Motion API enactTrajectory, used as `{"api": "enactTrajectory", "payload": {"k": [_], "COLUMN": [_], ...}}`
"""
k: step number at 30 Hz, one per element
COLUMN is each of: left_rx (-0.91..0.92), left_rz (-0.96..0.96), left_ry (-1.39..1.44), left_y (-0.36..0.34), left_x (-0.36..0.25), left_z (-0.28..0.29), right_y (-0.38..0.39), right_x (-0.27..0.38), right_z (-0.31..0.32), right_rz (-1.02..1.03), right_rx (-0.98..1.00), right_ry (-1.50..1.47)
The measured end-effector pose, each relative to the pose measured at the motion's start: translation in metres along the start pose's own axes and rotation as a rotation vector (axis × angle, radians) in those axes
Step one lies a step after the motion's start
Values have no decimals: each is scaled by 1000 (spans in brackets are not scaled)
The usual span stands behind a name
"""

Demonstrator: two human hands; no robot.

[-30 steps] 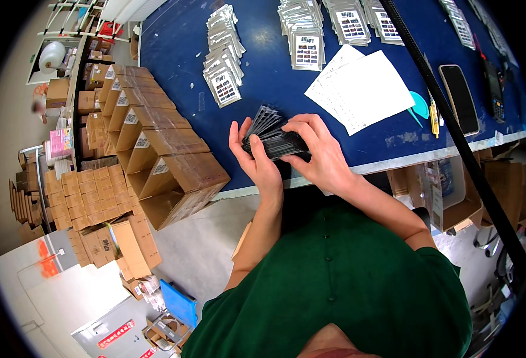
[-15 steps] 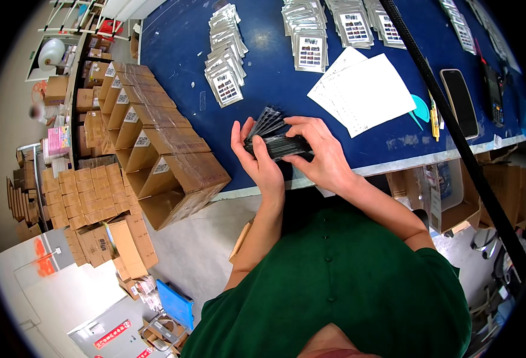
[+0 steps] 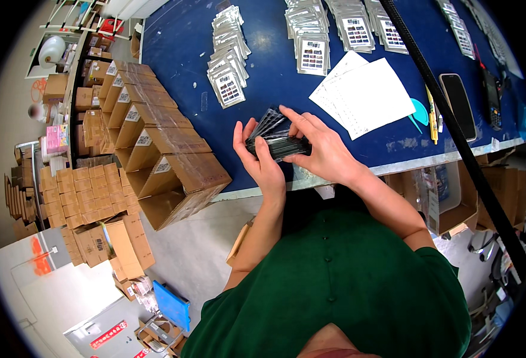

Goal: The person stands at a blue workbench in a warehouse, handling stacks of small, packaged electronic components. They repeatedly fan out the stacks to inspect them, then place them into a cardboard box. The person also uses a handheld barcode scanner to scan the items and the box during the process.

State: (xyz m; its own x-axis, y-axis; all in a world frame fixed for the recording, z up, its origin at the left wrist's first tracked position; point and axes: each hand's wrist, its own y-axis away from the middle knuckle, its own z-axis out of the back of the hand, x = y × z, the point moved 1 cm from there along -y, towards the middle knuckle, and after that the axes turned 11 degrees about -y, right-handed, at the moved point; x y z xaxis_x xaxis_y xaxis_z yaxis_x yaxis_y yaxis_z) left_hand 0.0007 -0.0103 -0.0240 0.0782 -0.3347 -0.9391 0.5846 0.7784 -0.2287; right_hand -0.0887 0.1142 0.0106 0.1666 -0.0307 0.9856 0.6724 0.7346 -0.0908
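A stack of thin dark, glossy cards point(image 3: 278, 147), partly fanned at its upper left, is held over the near edge of the blue table point(image 3: 388, 155). My left hand point(image 3: 261, 160) grips it from the left, thumb along the near side and fingers behind. My right hand point(image 3: 318, 146) grips the right end, with its index finger raised onto the top of the fanned pieces. Beyond them lie overlapping piles of printed sleeves point(image 3: 228, 86) point(image 3: 312, 56) and loose white paper sheets point(image 3: 373, 98).
Open cardboard boxes point(image 3: 167, 161) line the table's left end. At the right lie a phone point(image 3: 457, 104), a yellow cutter point(image 3: 434, 119), a teal tool point(image 3: 418, 113) and a black handheld device point(image 3: 491, 98). A black strap or pole point(image 3: 461, 137) crosses the right side.
My right hand has moved slightly right, and its index finger has lifted toward the top of the fan. My left hand has shifted slightly right, still holding the stack.
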Motion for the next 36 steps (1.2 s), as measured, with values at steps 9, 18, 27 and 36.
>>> {"api": "enactTrajectory", "payload": {"k": [9,18,27,36], "left_rx": [-15,278,446,469], "left_rz": [50,-64,-405,-248], "left_ry": [50,-6,-352,-107], "left_y": [4,7,11,6], "left_x": [0,4,-1,-47], "left_z": [5,29,59,80], "right_y": [4,-9,-8,-23], "right_x": [-1,-16,13,28], "right_z": [-8,6,-3,16], "right_rz": [327,350,307,83], "right_rx": [-91,106,223,370], "right_ry": [213,215,384,-72]}}
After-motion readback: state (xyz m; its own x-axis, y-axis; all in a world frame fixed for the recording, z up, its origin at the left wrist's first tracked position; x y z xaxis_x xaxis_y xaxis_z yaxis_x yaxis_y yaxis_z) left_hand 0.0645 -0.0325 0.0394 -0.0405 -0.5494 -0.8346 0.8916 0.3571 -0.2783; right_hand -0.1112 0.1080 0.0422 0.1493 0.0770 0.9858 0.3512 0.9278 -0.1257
